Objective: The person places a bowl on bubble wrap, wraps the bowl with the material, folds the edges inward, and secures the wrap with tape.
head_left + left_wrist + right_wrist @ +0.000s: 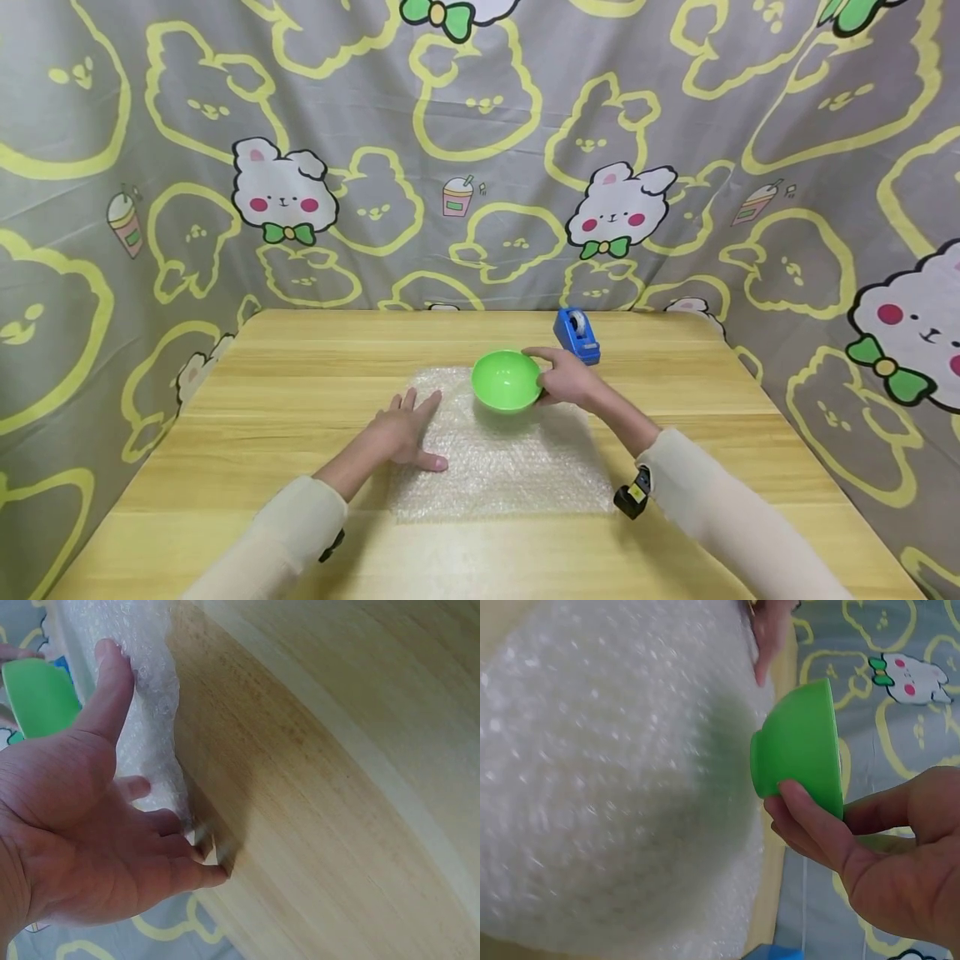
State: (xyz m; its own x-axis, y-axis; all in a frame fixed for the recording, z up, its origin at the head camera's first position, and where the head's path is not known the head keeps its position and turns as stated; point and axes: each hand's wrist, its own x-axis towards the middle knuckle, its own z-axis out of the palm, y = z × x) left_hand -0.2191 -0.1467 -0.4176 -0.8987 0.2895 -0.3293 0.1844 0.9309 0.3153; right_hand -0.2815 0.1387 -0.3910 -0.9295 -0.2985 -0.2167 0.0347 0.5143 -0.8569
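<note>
A green bowl [506,382] is gripped at its right side by my right hand [567,379], with fingers under its outer wall and another at the rim. In the right wrist view the bowl [799,750] hangs a little above a sheet of bubble wrap [615,780], casting a soft shadow on it. My left hand [405,432] lies over the left edge of the bubble wrap [517,475], fingers spread and holding nothing. In the left wrist view, the left hand [97,825] shows its palm, with the thumb against the wrap's edge.
A blue tape dispenser [577,337] with a roll of tape stands behind the right hand, toward the back of the wooden table [300,367]. A patterned curtain [360,108] surrounds the table at the back and sides.
</note>
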